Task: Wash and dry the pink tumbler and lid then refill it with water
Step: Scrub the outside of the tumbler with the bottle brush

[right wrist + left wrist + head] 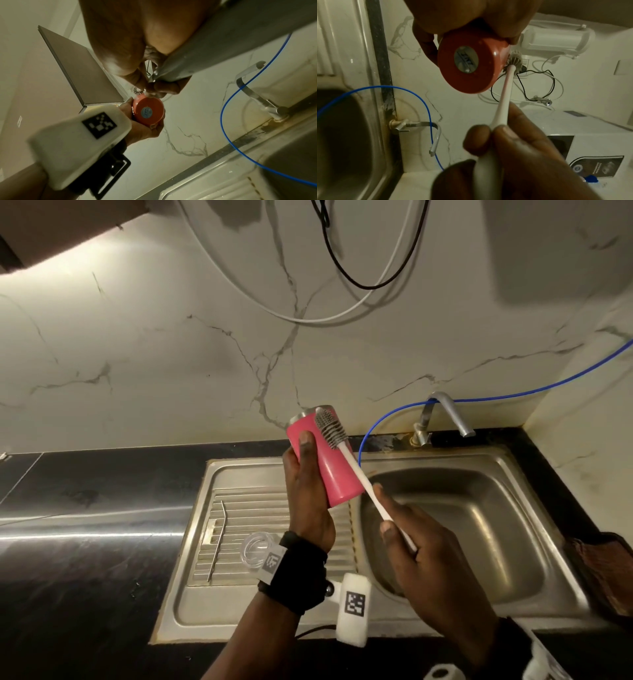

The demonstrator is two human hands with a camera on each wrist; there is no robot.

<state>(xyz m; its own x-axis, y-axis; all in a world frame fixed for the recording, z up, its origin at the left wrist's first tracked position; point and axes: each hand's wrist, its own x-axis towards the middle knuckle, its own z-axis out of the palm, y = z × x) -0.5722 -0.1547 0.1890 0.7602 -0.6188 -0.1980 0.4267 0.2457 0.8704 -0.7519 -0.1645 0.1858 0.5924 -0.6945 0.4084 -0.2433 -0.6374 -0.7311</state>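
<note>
Left hand (306, 491) gripping pink tumbler (323, 460) tilted over sink (513, 470), right hand (421, 546) pinching bottle brush (346, 463), bristles lying against tumbler wall

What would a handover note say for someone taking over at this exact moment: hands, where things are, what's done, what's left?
Left hand grips the pink tumbler, tilted, above the sink's drainboard.
Right hand holds the bottle brush by its white handle; the bristle head lies against the tumbler's outer wall near the rim.
Clear lid and metal straw lie on the drainboard.
Faucet shows no water running.
Done: lid and straw removed.
Left: finish scrubbing, rinse, wash lid, dry, refill.
</note>
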